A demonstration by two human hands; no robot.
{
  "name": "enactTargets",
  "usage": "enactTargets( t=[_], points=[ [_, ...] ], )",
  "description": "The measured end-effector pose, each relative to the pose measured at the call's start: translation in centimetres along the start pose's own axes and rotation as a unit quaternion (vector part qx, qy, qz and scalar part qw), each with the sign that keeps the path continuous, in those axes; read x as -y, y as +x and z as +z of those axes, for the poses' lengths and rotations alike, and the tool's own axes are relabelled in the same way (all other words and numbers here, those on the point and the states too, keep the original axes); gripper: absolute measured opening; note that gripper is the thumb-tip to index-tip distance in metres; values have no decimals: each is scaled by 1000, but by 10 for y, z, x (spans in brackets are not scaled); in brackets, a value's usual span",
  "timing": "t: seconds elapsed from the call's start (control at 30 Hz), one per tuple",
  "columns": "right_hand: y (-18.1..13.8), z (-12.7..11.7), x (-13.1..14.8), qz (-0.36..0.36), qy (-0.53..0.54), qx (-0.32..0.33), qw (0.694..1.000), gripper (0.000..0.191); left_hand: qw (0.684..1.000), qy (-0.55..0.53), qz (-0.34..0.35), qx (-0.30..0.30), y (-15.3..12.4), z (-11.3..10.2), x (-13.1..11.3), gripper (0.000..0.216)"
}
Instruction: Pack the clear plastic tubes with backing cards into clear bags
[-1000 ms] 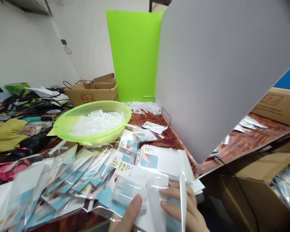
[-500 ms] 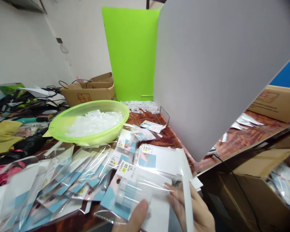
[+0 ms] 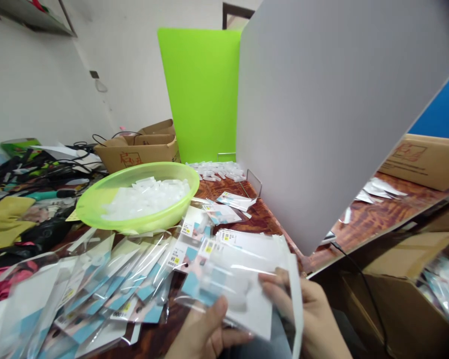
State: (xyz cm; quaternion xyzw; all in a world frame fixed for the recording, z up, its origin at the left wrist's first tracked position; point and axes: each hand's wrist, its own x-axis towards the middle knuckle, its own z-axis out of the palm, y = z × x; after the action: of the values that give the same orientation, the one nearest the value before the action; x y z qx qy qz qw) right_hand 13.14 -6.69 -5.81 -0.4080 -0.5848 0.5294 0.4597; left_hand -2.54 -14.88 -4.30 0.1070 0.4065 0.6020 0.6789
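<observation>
A clear plastic bag [image 3: 228, 279] with a printed card and whitish, see-through pieces inside is held above the table's front edge. My left hand [image 3: 209, 329] grips its lower side, thumb on top and fingers underneath. My right hand [image 3: 303, 309] has its fingers closed on the bag's open end, beside the pale flap strip [image 3: 296, 304]. Just behind lies a stack of similar card packs [image 3: 254, 244]. To the left, many filled bags [image 3: 123, 274] overlap in a row.
A green plastic basin [image 3: 142, 227] holds small white translucent pieces [image 3: 157, 192]. More such pieces [image 3: 219, 171] lie behind it. A grey divider panel [image 3: 314, 109] stands on the right, with an opened cardboard box [image 3: 389, 294] below. Cables and cloth [image 3: 7, 219] clutter the left.
The bag has tilted and shifted slightly right in my hands. My left hand's fingers now show beneath it, and my right hand has moved a little right. The camera view has tipped upward slightly.
</observation>
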Motion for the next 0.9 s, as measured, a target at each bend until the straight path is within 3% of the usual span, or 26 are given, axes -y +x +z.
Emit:
enactTargets(
  t=[0.07, 0.1, 0.13, 0.17, 0.23, 0.33, 0.47, 0.57, 0.67, 0.8, 0.9],
  points=[
    [18, -9, 9, 22, 20, -97, 995, 28, 985, 166, 50, 11, 8, 2, -22, 59],
    [28, -12, 11, 26, 34, -148, 988, 32, 958, 269, 94, -9, 14, 4, -35, 54],
    [39, -15, 13, 30, 54, -186, 981, 37, 913, 379, 146, -38, 24, 8, -49, 51],
    [49, -17, 12, 33, 76, -207, 975, 41, 834, 501, 218, -71, 36, 13, -63, 47],
    [69, -20, 7, 39, 114, -207, 971, 49, 749, 593, 282, -90, 69, 27, -89, 33],
    [86, -20, -4, 52, 122, -193, 972, 52, 662, 691, 282, -71, 132, 54, -109, 28],
    [87, -17, -11, 71, 98, -170, 978, 53, 589, 769, 245, -37, 197, 80, -99, 35],
    [85, -23, -16, 88, 52, -120, 988, 61, 572, 784, 235, -47, 217, 82, -84, 39],
    [92, -36, -25, 120, 27, -63, 990, 64, 589, 769, 236, -72, 224, 77, -82, 37],
    [105, -43, -29, 151, 22, -32, 988, 67, 655, 691, 279, -126, 222, 81, -106, 38],
    [110, -32, -17, 160, 29, -14, 987, 73, 715, 592, 340, -150, 197, 93, -126, 42]
  ],
)
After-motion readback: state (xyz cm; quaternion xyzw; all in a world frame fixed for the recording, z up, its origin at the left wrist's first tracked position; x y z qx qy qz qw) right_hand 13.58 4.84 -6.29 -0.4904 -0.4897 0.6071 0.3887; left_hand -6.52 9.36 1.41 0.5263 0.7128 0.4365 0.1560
